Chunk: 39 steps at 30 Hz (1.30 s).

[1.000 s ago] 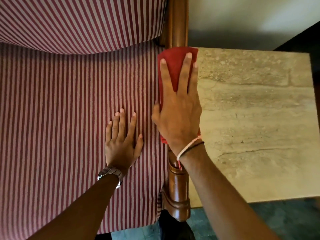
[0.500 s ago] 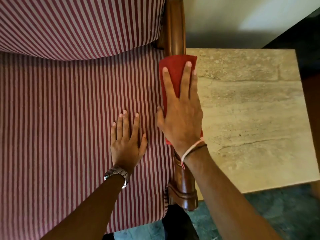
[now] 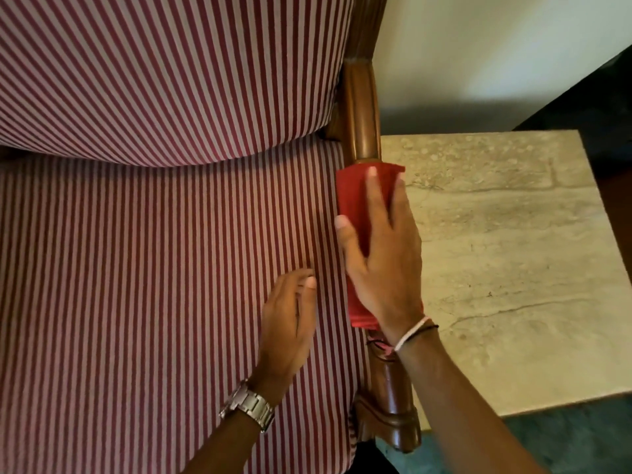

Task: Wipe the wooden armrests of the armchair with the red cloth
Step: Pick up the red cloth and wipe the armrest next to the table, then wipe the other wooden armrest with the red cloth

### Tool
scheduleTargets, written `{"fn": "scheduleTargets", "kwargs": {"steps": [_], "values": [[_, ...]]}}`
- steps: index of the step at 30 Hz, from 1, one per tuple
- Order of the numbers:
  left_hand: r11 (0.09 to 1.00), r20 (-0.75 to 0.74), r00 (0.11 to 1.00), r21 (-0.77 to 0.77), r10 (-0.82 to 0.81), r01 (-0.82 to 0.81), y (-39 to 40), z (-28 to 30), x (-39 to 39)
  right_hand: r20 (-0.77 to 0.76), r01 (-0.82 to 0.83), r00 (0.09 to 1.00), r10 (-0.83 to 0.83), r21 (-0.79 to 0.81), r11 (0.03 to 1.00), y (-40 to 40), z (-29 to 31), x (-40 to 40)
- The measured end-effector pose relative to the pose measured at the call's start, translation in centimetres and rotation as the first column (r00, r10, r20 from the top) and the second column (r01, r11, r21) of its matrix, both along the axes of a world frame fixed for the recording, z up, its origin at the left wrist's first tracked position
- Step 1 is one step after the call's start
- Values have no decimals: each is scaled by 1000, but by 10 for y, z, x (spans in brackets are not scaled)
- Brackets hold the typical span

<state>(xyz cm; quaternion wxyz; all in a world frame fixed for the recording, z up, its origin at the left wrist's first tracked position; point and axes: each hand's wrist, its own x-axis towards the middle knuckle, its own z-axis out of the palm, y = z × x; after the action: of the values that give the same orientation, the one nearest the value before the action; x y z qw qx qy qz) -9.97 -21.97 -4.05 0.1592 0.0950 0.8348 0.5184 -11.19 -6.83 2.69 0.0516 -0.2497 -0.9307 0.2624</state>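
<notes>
The armchair's right wooden armrest runs from the striped backrest down toward me, ending in a carved front post. The folded red cloth is wrapped over the middle of this armrest. My right hand presses on the cloth, thumb on the seat side and fingers curled over the outer side. My left hand rests on the red-and-white striped seat cushion just left of the armrest, turned on its edge with the fingers curled in loosely and nothing held. The other armrest is out of view.
A beige stone-topped side table stands right against the armrest's outer side. A pale wall is behind it, a dark piece of furniture sits at the far right, and greenish floor shows below.
My right hand has changed from flat fingers on top of the cloth to gripping around the armrest. My left hand has turned from flat on the cushion onto its edge.
</notes>
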Motion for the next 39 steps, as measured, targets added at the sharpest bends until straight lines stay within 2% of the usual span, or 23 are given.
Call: {"fn": "scheduleTargets", "kwargs": {"steps": [2,3,4,6,8,13,18,23,27,30,35,39], "values": [[974,254,962,221,-103,46,9,18,-1,-177,127,966,-186,-300,946,12,4,2],[951,373,911,303,-179,63,15,25,-1,-199,184,939,-281,-401,897,19,6,3],[931,454,855,356,-250,84,21,30,-1,-182,227,922,-343,-462,857,27,7,3],[936,522,805,333,-283,112,29,36,0,-119,264,924,-364,-490,831,35,4,0],[971,515,836,223,-191,85,34,36,0,-102,248,940,-327,-455,855,33,0,-5],[978,427,902,208,-67,-25,39,40,-4,-234,179,939,-253,-296,938,34,-5,-21],[965,351,936,235,27,-116,43,50,-27,-291,159,931,-221,-221,962,32,4,-50],[907,358,933,381,33,-178,11,63,-49,-440,147,872,-217,-188,971,-3,22,-78],[847,437,898,459,49,-269,-71,72,-70,-532,20,829,-174,-283,959,-80,36,-107],[828,442,890,455,109,-327,-141,84,-88,-570,-54,798,-195,-390,919,-145,37,-129],[807,404,895,456,188,-376,-260,111,-104,-528,-153,798,-291,-644,749,-260,37,-158],[809,430,853,361,297,-464,-335,132,-98,-495,-211,820,-287,-727,653,-336,46,-167]]}}
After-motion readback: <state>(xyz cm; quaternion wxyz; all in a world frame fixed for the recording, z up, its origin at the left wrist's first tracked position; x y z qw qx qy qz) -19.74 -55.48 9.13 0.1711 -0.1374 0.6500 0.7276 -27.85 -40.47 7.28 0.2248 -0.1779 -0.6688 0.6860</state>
